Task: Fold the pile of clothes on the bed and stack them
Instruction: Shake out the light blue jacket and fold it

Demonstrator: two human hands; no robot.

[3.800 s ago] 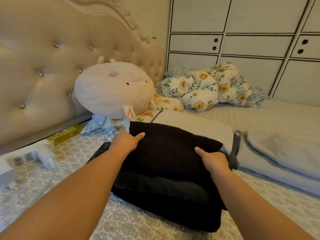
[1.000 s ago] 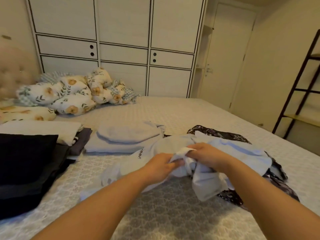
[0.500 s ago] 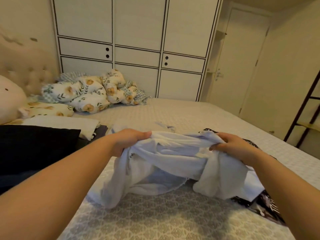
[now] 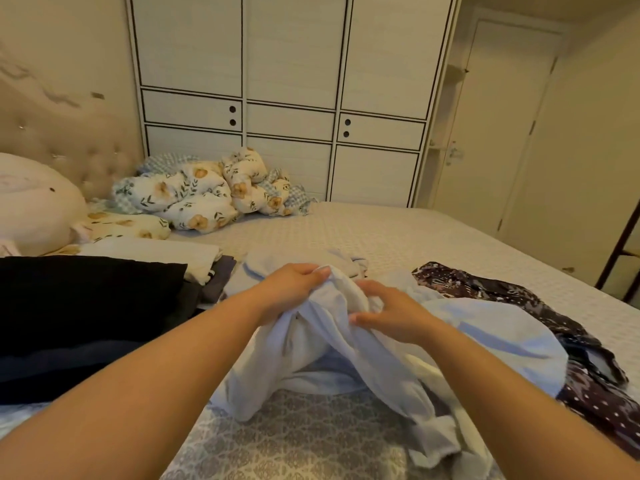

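Head view: the pale blue garment (image 4: pixel 346 358) looks light, limp and crumpled, best taken at a seam or hem. It hangs bunched between both hands above the bed (image 4: pixel 398 237). The left hand (image 4: pixel 294 289) pinches its top fold; the right hand (image 4: pixel 391 313), fingers loosely curled, gathers cloth just beside it.

A white wardrobe (image 4: pixel 291 98) with black-lined panels is filling the far wall. A tufted beige headboard (image 4: pixel 62 154) is standing at left, a closed door (image 4: pixel 498 126) at right, everything glowing in warm light.
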